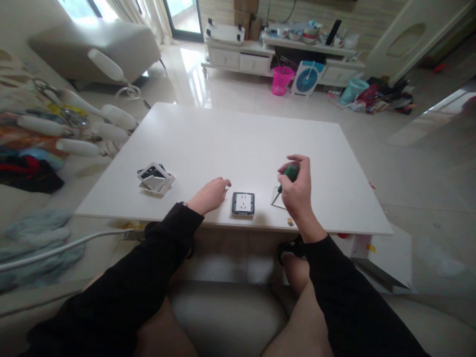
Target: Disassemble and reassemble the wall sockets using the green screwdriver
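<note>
My right hand (pixel 298 191) is wrapped round the green handle of a screwdriver (pixel 292 172), its shaft slanting down to the left. Under the tip lies a small pale flat plate (pixel 277 198), partly hidden by that hand. Between my hands a wall socket (pixel 243 203) lies face up, with a white centre and a dark frame. Just left of it, my left hand (pixel 211 194) hovers over or rests on the table with its fingertips closed together; whatever they hold is too small to make out. A few tiny brass-coloured pieces (pixel 290 222) lie near the front edge.
The white table (pixel 238 144) carries a pile of white and black frames (pixel 155 178) at the left. A floor lamp with white shades (pixel 107 116) stands by its left edge. Beyond are a pink basket (pixel 281 81), a blue fan (pixel 307 78) and a low cabinet (pixel 238 57).
</note>
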Motion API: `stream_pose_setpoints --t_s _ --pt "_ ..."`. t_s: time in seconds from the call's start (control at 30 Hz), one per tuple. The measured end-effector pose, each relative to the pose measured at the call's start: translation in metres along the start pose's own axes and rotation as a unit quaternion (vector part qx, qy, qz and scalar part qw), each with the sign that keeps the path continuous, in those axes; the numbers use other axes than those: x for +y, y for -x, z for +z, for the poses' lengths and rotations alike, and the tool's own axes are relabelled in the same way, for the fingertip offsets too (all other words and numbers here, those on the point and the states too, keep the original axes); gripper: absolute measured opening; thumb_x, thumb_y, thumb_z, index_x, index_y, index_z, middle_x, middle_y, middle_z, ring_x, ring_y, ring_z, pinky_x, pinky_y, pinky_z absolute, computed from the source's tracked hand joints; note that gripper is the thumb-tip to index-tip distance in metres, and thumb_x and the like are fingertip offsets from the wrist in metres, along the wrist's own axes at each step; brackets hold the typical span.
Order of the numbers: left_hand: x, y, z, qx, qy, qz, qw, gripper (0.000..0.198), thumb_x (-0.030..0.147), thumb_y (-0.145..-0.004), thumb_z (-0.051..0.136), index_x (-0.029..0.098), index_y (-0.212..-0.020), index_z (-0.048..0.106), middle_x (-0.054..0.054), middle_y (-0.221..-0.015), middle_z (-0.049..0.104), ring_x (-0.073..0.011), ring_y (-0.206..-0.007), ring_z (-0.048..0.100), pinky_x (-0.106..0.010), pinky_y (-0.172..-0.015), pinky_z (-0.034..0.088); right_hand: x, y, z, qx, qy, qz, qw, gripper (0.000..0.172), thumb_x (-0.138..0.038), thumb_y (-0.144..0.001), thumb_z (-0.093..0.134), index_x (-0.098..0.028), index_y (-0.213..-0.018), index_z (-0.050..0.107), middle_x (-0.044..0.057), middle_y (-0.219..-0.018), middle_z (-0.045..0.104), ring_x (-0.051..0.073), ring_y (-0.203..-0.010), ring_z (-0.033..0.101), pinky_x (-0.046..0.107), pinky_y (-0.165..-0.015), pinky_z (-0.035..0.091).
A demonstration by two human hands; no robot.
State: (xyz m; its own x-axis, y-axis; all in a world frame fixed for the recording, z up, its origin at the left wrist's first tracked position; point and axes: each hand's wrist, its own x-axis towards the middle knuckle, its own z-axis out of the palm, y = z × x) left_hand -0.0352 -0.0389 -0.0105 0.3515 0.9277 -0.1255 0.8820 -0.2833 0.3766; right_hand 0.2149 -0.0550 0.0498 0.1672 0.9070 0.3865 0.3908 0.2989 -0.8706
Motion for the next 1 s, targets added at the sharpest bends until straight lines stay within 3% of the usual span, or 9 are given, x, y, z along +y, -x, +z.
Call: stream_pose_setpoints --t_s 0.17,0.3,0.37,0.47,0.67,0.77,1.0 --pt "0.021 0.001 -0.009 0.008 0.038 0.018 0.999 0.026 0.009 -0.094 0.049 0.016 -0.1 0.073 -0.01 -0.1 0.074 -0.0235 -0.095 0.069 -0.035 -0.089 0.052 -0.005 0.002 0.01 0.007 -0.083 -0.033 0.996 0.033 -0.027 -0.095 0.059 -0.031 -0.124 0.044 -0.001 -0.097 0.062 0.018 -0.087 0.068 0.04 -0.084 0.059" --pt "0.029 0.001 -0.015 0.004 0.067 0.018 0.998 0.008 0.014 -0.09 0.064 0.017 -0.084 0.068 -0.007 -0.087 0.073 -0.0202 -0.08 0.064 -0.032 -0.075 0.047 -0.003 0.005 0.015 -0.015 -0.103 -0.009 0.995 0.034 -0.037 -0.098 0.061 -0.032 -0.126 0.043 -0.001 -0.098 0.063 0.018 -0.086 0.071 0.036 -0.076 0.062" --pt "0.031 0.001 -0.017 0.009 0.076 0.012 0.997 0.01 0.018 -0.089 0.07 0.018 -0.08 0.066 -0.006 -0.083 0.071 -0.0192 -0.076 0.061 -0.031 -0.072 0.044 0.001 0.006 0.016 -0.046 -0.092 0.005 0.995 0.035 -0.038 -0.097 0.064 -0.031 -0.126 0.045 -0.003 -0.093 0.063 0.017 -0.083 0.071 0.033 -0.071 0.062" --pt "0.033 0.003 -0.018 0.013 0.09 0.003 0.996 0.01 0.019 -0.09 0.07 0.018 -0.081 0.066 -0.004 -0.08 0.07 -0.018 -0.073 0.059 -0.03 -0.068 0.041 0.005 0.007 0.016 -0.052 -0.063 0.002 0.997 0.036 -0.037 -0.096 0.065 -0.03 -0.127 0.047 -0.003 -0.09 0.063 0.017 -0.081 0.071 0.034 -0.073 0.062" --pt "0.039 0.006 -0.019 0.016 0.066 0.002 0.998 0.011 0.012 -0.087 0.062 0.019 -0.079 0.066 -0.005 -0.078 0.071 -0.0183 -0.073 0.061 -0.03 -0.067 0.041 0.005 0.004 0.011 0.024 -0.037 -0.048 0.998 0.037 -0.036 -0.098 0.065 -0.03 -0.13 0.047 -0.001 -0.099 0.064 0.018 -0.091 0.07 0.038 -0.085 0.062" --pt "0.04 0.005 -0.018 0.015 0.054 -0.002 0.998 0.013 0.011 -0.085 0.061 0.019 -0.077 0.066 -0.005 -0.077 0.071 -0.0188 -0.073 0.063 -0.03 -0.067 0.043 -0.001 0.005 0.013 0.034 -0.051 -0.048 0.997 0.035 -0.041 -0.099 0.063 -0.031 -0.129 0.047 0.0 -0.101 0.064 0.019 -0.094 0.07 0.037 -0.085 0.062" --pt "0.04 0.004 -0.014 0.002 0.072 0.014 0.997 0.025 0.009 -0.089 0.059 0.016 -0.106 0.076 -0.007 -0.088 0.078 -0.0212 -0.082 0.07 -0.032 -0.08 0.053 -0.007 0.013 0.021 -0.092 -0.03 -0.051 0.994 0.035 -0.041 -0.099 0.064 -0.03 -0.128 0.048 -0.001 -0.096 0.067 0.018 -0.089 0.07 0.036 -0.083 0.061"
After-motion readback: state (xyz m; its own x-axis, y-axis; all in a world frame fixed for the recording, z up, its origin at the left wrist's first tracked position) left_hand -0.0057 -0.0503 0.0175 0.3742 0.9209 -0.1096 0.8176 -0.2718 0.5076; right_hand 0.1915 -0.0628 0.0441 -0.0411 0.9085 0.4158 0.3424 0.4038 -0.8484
